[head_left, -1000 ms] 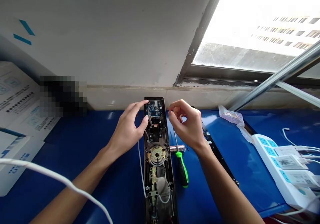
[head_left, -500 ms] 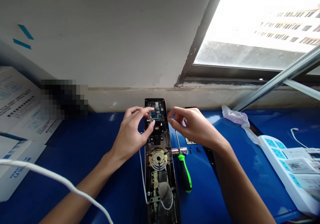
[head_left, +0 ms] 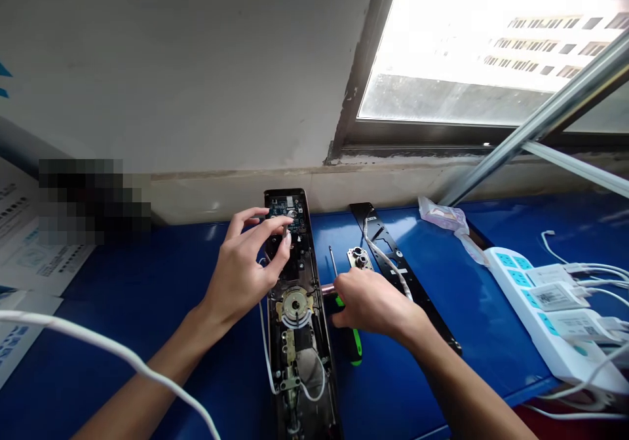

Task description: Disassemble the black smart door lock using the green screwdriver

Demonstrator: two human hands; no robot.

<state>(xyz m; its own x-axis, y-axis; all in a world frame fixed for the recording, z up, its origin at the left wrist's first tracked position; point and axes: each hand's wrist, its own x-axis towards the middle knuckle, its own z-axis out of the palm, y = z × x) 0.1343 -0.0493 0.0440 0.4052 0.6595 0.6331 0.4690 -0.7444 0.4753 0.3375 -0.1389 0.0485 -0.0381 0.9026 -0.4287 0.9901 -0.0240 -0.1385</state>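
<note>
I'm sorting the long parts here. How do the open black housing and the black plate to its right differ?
The housing is deep and tray-like; the plate looks flat. The housing holds a circuit board, while a cable lies across the plate. The housing points nearly straight ahead, whereas the plate lies aslant. Both are long, narrow and dark, on the blue table.

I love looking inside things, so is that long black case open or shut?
Open. The long black case shows its insides: a blue circuit board at the far end and a round metal part.
</note>
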